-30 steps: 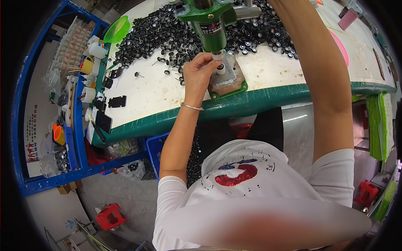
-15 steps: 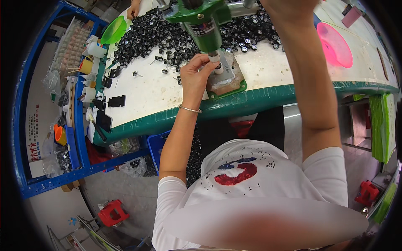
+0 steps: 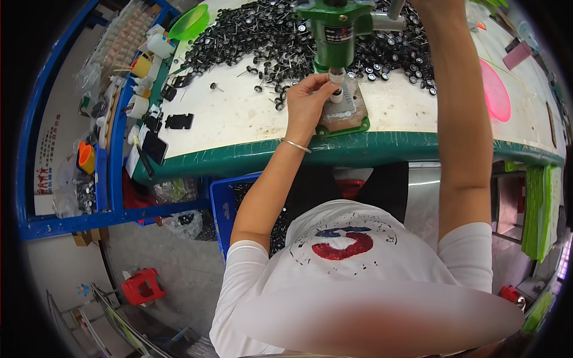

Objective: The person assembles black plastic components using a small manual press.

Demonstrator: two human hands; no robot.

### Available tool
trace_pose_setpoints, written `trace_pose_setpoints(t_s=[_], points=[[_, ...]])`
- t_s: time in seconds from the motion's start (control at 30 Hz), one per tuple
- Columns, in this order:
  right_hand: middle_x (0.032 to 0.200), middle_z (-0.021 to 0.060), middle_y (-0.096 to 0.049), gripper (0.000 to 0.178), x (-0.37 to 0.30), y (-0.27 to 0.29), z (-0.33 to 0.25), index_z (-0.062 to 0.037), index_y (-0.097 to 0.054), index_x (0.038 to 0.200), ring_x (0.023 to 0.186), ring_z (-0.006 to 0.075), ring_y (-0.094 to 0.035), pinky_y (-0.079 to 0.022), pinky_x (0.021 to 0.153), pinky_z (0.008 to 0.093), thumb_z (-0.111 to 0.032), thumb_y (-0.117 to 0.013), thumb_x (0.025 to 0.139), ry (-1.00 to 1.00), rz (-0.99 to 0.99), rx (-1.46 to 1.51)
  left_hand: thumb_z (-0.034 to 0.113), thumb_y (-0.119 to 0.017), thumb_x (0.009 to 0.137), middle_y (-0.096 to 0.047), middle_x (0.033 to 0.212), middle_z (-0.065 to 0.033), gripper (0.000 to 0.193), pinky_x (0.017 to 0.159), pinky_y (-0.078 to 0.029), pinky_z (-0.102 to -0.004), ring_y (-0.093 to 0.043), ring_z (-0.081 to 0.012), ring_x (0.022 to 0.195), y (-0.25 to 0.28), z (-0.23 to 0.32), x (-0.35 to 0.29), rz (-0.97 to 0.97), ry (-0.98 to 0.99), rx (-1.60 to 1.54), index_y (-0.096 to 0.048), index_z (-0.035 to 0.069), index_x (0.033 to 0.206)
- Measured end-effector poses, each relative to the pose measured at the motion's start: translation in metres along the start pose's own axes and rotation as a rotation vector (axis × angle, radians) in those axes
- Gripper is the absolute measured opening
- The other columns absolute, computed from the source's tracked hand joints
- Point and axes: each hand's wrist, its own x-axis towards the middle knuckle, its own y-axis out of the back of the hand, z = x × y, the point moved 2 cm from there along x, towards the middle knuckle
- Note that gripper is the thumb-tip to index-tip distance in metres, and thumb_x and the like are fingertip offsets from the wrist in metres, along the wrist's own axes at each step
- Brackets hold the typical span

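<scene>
A green hand press (image 3: pixel 336 39) stands on the table over a metal base (image 3: pixel 353 110) with green edges. Beneath its ram, my left hand (image 3: pixel 307 106) is closed in a pinch at a small black wheel (image 3: pixel 337 91), just above a short white post (image 3: pixel 336 99). The fingers partly cover the wheel. My right hand (image 3: pixel 440 7) is raised at the top edge of the picture, right of the press; its fingers are cut off. Behind and around the press lies a big heap of small black wheels with metal axle pins (image 3: pixel 256 33).
The white table (image 3: pixel 239 119) has a green front edge. On its left lie black plastic parts (image 3: pixel 179 121) and a green basin (image 3: pixel 190 24); a pink basin (image 3: pixel 494 89) is at the right. A blue rack (image 3: pixel 113 179) with bottles stands left. Below sits a blue crate (image 3: pixel 222 206).
The view has shifted, so the press and table appear farther right. My left hand keeps its pinch under the ram. Another person's hand at the far left of the heap is out of view now.
</scene>
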Motion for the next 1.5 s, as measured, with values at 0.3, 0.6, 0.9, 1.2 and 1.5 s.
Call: trace_pose_setpoints(t_s=[0.3,0.6,0.9,1.2,1.5], points=[[0.069,-0.0037,-0.049,0.032,0.053,0.043,0.005,-0.0048,-0.062,0.102,0.053,0.0058,-0.044,-0.035,0.046,0.0206,-0.036,-0.058,0.100,0.530,0.145,-0.973,0.016,-0.077,0.083,-0.071,0.079,-0.0051,0.018,0.065,-0.049,-0.0251,-0.064,-0.0118,0.070,0.047,-0.012,-0.001,0.124,0.029,0.389,-0.074,-0.001,0.088],[0.092,0.0096,-0.069,0.024,-0.027,0.245,0.038,-0.0032,-0.068,0.108,0.080,0.0147,-0.063,-0.050,0.073,0.0291,-0.019,-0.068,0.089,0.420,0.253,-1.844,0.021,-0.076,0.081,-0.067,0.090,-0.0114,0.022,0.066,-0.052,-0.0372,-0.066,-0.0253,0.071,0.067,0.001,-0.020,0.006,-0.139,1.043,-0.074,0.001,0.089],[0.097,0.0116,-0.063,0.021,-0.057,0.292,0.073,-0.0011,-0.066,0.105,0.082,0.0262,-0.064,-0.053,0.074,0.0348,-0.016,-0.068,0.090,0.435,0.209,-2.217,0.012,-0.076,0.081,-0.065,0.086,-0.0100,0.017,0.067,-0.052,-0.0326,-0.065,-0.0222,0.069,0.111,-0.004,-0.020,0.157,-0.225,0.998,-0.073,0.002,0.095],[0.095,0.0031,-0.070,0.024,-0.048,0.216,0.115,0.0000,-0.068,0.111,0.082,0.0102,-0.062,-0.050,0.075,0.0261,-0.018,-0.063,0.095,0.009,0.103,-1.382,0.012,-0.074,0.084,-0.070,0.092,-0.0059,0.010,0.063,-0.048,-0.0251,-0.064,-0.0118,0.074,0.129,-0.003,-0.019,0.252,-0.216,0.687,-0.072,0.003,0.087],[0.091,0.0053,-0.070,0.028,-0.045,0.218,0.146,-0.0012,-0.072,0.106,0.082,0.0127,-0.063,-0.051,0.076,0.0286,-0.025,-0.069,0.091,0.049,0.087,-1.313,-0.003,-0.065,0.088,-0.070,0.107,-0.0158,0.022,0.091,-0.054,-0.0313,-0.069,-0.0206,0.099,0.076,0.025,-0.013,-0.011,0.119,-0.195,-0.066,-0.003,0.109]])
